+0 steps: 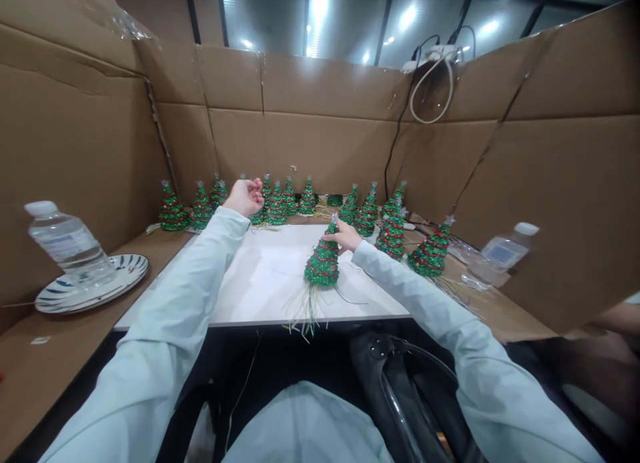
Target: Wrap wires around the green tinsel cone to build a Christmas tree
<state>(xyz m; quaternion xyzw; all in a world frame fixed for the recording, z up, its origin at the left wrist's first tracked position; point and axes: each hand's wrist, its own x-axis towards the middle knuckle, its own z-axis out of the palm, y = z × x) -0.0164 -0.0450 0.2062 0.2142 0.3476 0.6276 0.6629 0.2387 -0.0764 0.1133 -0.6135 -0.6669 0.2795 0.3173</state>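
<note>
My right hand point(347, 236) grips the tip of a small green tinsel Christmas tree point(323, 263) with red garland, above a white board point(265, 283). Loose straw strands point(307, 309) hang from the tree's base past the board's front edge. My left hand point(244, 197) is raised with its fingers curled, and nothing shows in it. It is nearest a row of several similar trees point(275, 206) standing along the back wall.
Cardboard walls point(320, 143) surround the brown desk point(60, 336). A water bottle point(67, 243) stands over a blue-striped plate point(93, 283) at left. Another bottle point(503, 253) and dry straw point(453, 293) lie at right. A power strip point(430, 53) sits on the wall's top edge.
</note>
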